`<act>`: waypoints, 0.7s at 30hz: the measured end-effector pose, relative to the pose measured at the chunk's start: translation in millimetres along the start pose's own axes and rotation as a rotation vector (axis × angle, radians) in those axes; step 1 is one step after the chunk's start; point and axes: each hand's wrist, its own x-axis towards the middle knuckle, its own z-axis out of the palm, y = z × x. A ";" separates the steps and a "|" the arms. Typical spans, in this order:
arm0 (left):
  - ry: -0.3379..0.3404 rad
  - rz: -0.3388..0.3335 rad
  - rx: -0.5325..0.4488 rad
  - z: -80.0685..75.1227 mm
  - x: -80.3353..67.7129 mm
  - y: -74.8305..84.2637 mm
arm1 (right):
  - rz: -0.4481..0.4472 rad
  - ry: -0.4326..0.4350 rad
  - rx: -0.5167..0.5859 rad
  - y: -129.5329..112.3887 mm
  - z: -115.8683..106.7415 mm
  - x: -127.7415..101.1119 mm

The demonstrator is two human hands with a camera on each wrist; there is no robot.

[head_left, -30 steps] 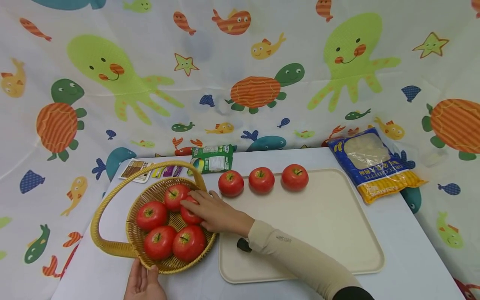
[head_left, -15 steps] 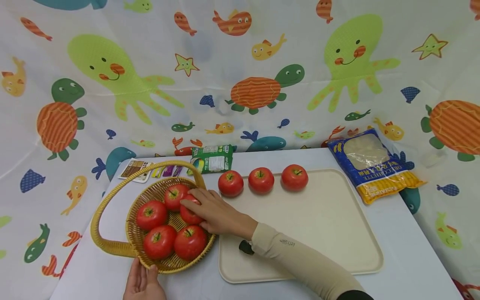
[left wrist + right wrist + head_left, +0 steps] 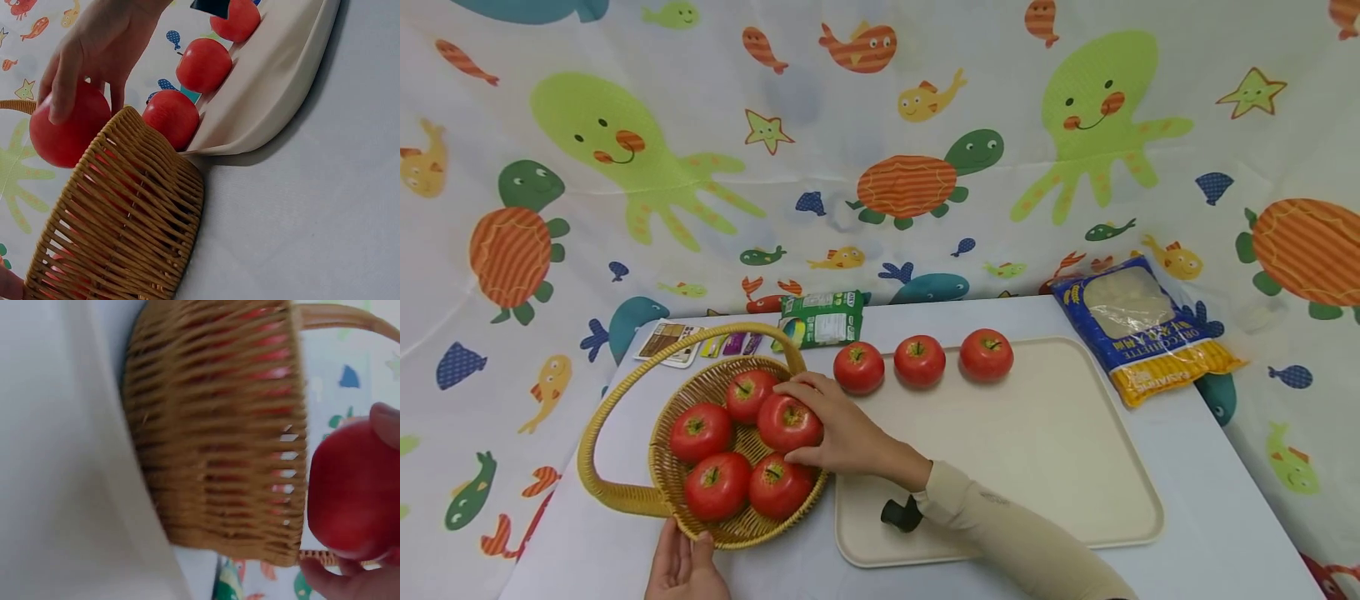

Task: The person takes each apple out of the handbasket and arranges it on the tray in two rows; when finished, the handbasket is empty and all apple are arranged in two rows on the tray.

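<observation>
Right hand (image 3: 838, 429) curls around a tomato (image 3: 788, 422), holding it just above the wicker basket (image 3: 625, 498) (four more tomatoes inside). Left hand (image 3: 685, 567), fingers relaxed, rests against the basket's near rim. Three tomatoes (image 3: 919, 361) sit along the tray (image 3: 1037, 450) on the desk (image 3: 1225, 500).

Tomato (image 3: 788, 422): round, red, stem-side up, raised just above 4 others in wicker basket (image 3: 625, 496), right side.

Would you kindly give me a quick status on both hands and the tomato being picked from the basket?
Right hand grips a tomato, raised above the basket. Left hand rests on the basket's near rim. Three tomatoes lined along the tray; nothing in the way.
</observation>
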 end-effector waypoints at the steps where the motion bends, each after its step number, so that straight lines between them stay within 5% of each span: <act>1: -0.002 -0.001 0.001 0.1 0.0 -0.2 | 0.022 0.014 0.049 -0.3 -0.7 -1.8; 9: -0.012 0.004 0.003 0.1 -0.2 -0.9 | 0.117 0.104 0.226 -0.5 -14.6 -19.6; 15: -0.018 0.005 0.002 0.0 -0.2 -1.0 | 0.163 0.205 0.227 3.8 -37.5 -40.2; 21: -0.002 -0.014 0.007 0.3 0.1 -0.4 | 0.248 0.402 0.177 13.7 -80.5 -66.2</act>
